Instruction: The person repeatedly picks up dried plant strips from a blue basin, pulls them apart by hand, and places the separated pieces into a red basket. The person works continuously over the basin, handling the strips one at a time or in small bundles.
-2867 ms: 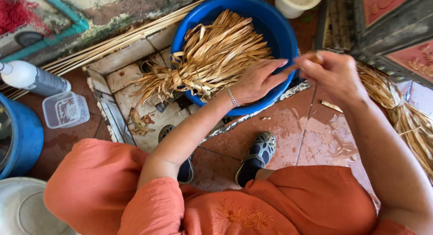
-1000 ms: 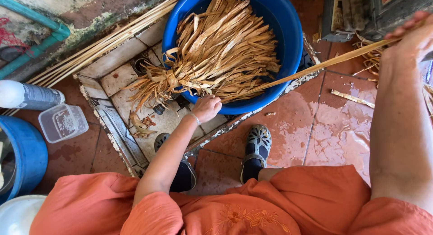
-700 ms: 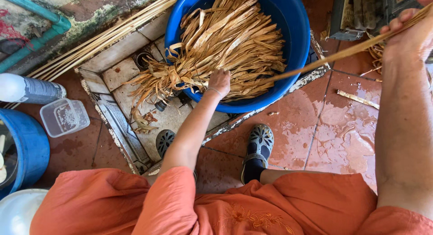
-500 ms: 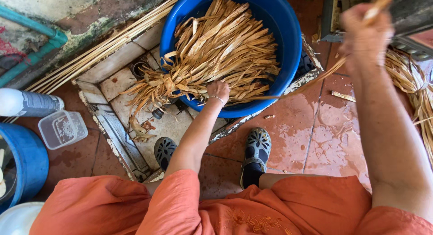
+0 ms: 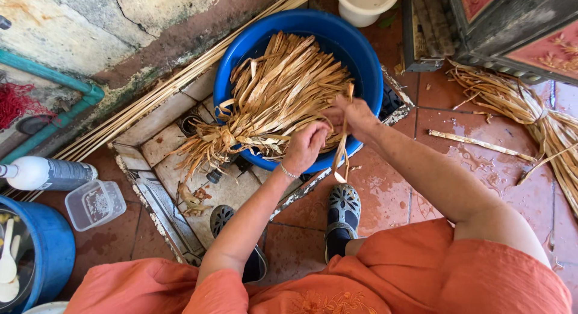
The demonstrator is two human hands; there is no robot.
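Both hands meet over the near rim of the blue basin (image 5: 367, 55), just right of the middle of the frame. The right hand (image 5: 355, 115) is closed around a single dried leaf strip (image 5: 342, 154), pinching it near its top; the strip hangs from the fingers almost straight down the picture, its loose end dangling past the basin's edge toward the grey sandal (image 5: 344, 207) on the wet red floor tiles (image 5: 421, 187). The left hand (image 5: 306, 146) sits just beside it, lower and to the left, curled into a loose fist over the near ends of the soaked leaf bundle (image 5: 271, 103). I cannot tell whether it also grips the strip or only rests on the bundle.

What matters here is direction. The bundle's long axis runs on a diagonal, from the upper right inside the basin down to the lower left, where its tied, frayed end spills over the rim onto the pale drain tiles (image 5: 162, 145). The single strip crosses that line, near vertical in the frame, and lies on the right-hand side of the bundle. So the right hand is the one on the strip, and the left is nearer the mass of leaves.

Well apart, at the right edge of the frame, a second heap of dry strips (image 5: 542, 127) lies on the floor, with one stray piece (image 5: 478, 143) between it and the hands.
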